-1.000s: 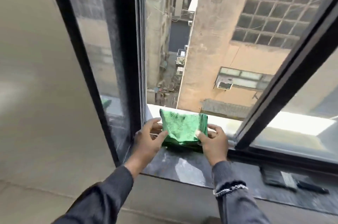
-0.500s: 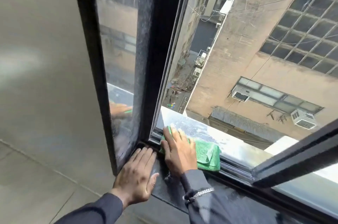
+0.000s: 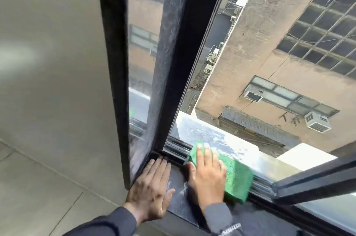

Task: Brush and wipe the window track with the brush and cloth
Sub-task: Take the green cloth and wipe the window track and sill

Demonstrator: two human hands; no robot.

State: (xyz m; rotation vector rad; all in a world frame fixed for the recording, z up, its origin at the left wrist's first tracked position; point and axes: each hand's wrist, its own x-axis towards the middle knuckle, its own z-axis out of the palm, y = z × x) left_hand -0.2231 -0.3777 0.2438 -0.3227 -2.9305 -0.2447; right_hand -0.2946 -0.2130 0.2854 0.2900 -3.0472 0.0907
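While the green microfibre cloth (image 3: 238,176) is pressed flat onto the window track (image 3: 178,148), the wiping part of the task is judged to be under way; the brushing part cannot be assessed, since no brush is seen in the head view. A stretch of bare track channels is exposed between the cloth and the dark upright frame post (image 3: 179,74); whether that stretch is already clean cannot be told through the blur, though pale dust specks are visible on the dark inner sill (image 3: 178,181) just beside the track, and the pale outer ledge (image 3: 210,135) beyond the track is seen streaked and blotchy; some wiping is therefore judged to remain.

The cloth is held under the right hand (image 3: 207,176); the grip there is no pinch; the palm and spread fingers are laid open on top of the folded cloth, pressing it down across the track, with the fingertips reaching the cloth's far edge toward the outer ledge; the greater part of the cloth lies uncovered on the side of the hand away from the frame post, and its near edge hangs over the inner side of the track.

The left hand (image 3: 154,185) is laid flat and empty on the inner sill, fingers extended, their tips touching the track at the foot of the frame post; nothing is grasped by it; it is judged to serve as a brace.
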